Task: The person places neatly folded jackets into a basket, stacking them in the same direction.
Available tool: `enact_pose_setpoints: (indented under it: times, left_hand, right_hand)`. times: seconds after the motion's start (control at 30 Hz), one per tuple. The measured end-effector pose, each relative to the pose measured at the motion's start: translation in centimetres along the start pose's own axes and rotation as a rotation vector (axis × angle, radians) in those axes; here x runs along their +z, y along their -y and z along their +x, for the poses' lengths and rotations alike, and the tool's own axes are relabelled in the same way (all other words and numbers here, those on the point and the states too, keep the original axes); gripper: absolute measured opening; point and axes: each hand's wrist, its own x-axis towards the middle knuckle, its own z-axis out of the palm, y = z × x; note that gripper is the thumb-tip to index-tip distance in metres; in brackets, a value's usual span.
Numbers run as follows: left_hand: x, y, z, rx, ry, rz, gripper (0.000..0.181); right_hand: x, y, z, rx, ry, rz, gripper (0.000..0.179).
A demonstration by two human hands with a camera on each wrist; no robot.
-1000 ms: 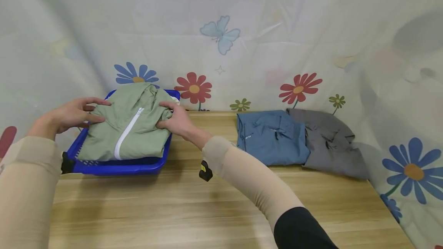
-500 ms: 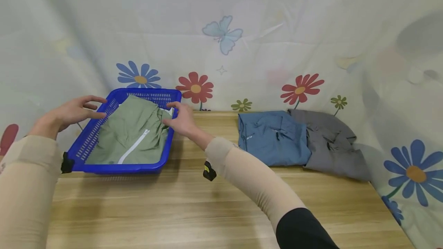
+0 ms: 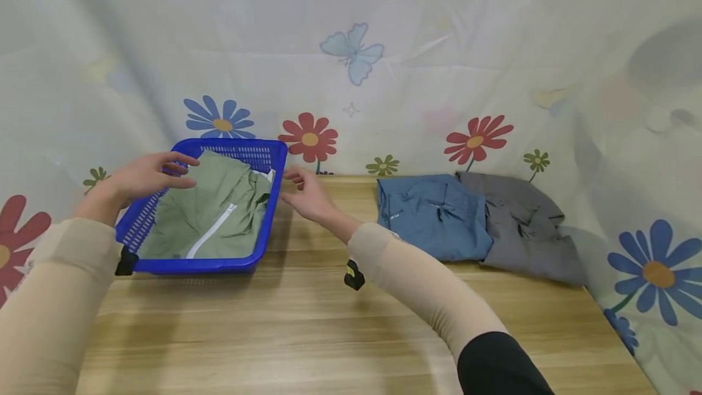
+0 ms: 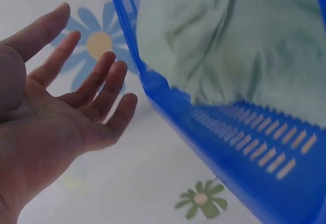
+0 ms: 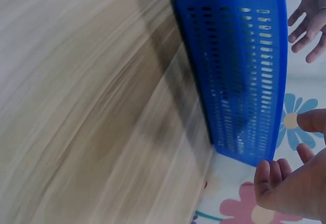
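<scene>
A folded light-green jacket with a white zipper lies inside a blue plastic basket with slotted walls. My left hand hovers over the basket's left rim, fingers spread and holding nothing. In the left wrist view the same hand is palm-up with its fingers apart from the basket wall. My right hand is just outside the basket's right side, fingers loosely bent. The right wrist view shows that hand with its fingertips right at the rim's corner, gripping nothing.
To the right on the wooden table lie a folded blue garment and a grey one, partly overlapping. A flower-printed curtain hangs behind and along both sides.
The green jacket has dropped from the hands down into the basket. Since then my right hand has drawn outward past the right rim, and my left hand has shifted right over the left rim.
</scene>
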Motion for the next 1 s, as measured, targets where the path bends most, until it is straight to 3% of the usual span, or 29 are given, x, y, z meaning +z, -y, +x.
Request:
enact_pose_setpoints:
  times: [0.27, 0.53, 1.0]
  left_hand:
    - [2.0, -1.5, 0.4, 0.019, -0.032, 0.014, 0.066]
    - [4.4, -5.7, -0.7, 0.016, -0.036, 0.034, 0.052]
    - [10.0, -11.1, -0.6, 0.146, -0.155, 0.123, 0.035]
  right_hand:
    - [-2.5, -1.6, -1.9, 0.009, 0.031, -0.101, 0.039]
    - [-4.8, -3.0, -4.8, 0.014, 0.054, -0.158, 0.035]
    - [-9.2, -5.6, -9.5, 0.020, 0.034, -0.287, 0.031]
